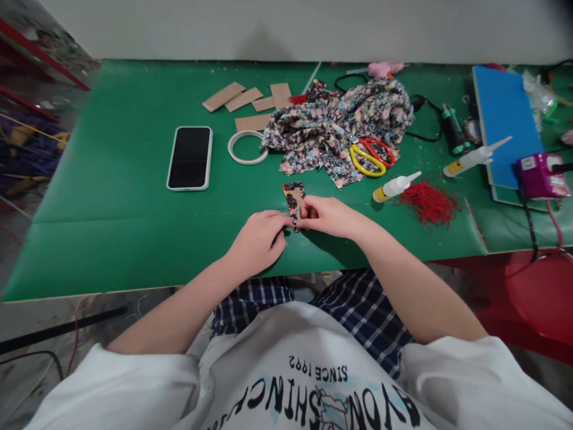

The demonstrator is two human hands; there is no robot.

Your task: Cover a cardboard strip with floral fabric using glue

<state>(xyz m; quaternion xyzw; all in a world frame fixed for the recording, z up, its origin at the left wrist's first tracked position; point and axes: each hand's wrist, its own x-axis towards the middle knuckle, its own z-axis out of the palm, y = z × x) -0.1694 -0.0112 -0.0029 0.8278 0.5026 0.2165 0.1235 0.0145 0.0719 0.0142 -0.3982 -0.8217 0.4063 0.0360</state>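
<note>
A small piece of dark floral fabric [290,196] lies near the table's front edge, with a bit of tan card showing on it. From the left, my left hand [261,240] touches its lower left edge with the fingertips, the fingers bent close together. On the right side my right hand [326,216] has its fingers curled in a pinch at the fabric piece. Behind them lies a crumpled floral cloth [313,128], with red and yellow scissors [367,158] on its right part. A glue bottle [394,188] rests to the right of my right hand.
On the green table [111,179] are a phone [190,158], a tape roll [231,150], brown card pieces [224,96], red thread [430,204], a second glue bottle [465,162], a blue board [508,119] and a purple device [541,176]. A red stool [544,292] stands at the right.
</note>
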